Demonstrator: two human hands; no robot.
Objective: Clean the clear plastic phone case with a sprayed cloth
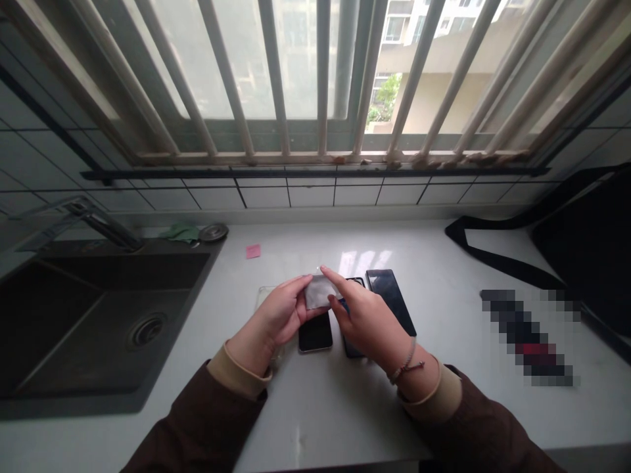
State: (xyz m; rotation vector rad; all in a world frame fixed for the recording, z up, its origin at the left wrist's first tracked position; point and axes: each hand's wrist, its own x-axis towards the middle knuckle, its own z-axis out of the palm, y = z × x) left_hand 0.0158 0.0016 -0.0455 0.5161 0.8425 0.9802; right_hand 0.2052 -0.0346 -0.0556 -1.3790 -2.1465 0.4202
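My left hand (286, 307) holds a small, pale, squarish packet or folded wipe (319, 293) with thumb and fingers. On its other side, my right hand (361, 314) grips it, index fingertip at the top edge and thumb at the lower corner. Which of the two kinds it is, I cannot tell. Just under the hands lies a black-screened smartphone (315, 335), partly covered. A second dark phone (353, 351) shows around my right hand, mostly hidden. Right of it lies a larger dark phone (389, 295). A clear phone case (265, 295) pokes out behind my left hand.
All this rests on a white countertop (305, 414). A dark sink (98, 328) with a faucet (106, 223) is on the left, near a green cloth (180, 232) and a metal strainer (213, 232). A pink note (253, 251) lies behind; a black strapped bag (582, 230) sits right.
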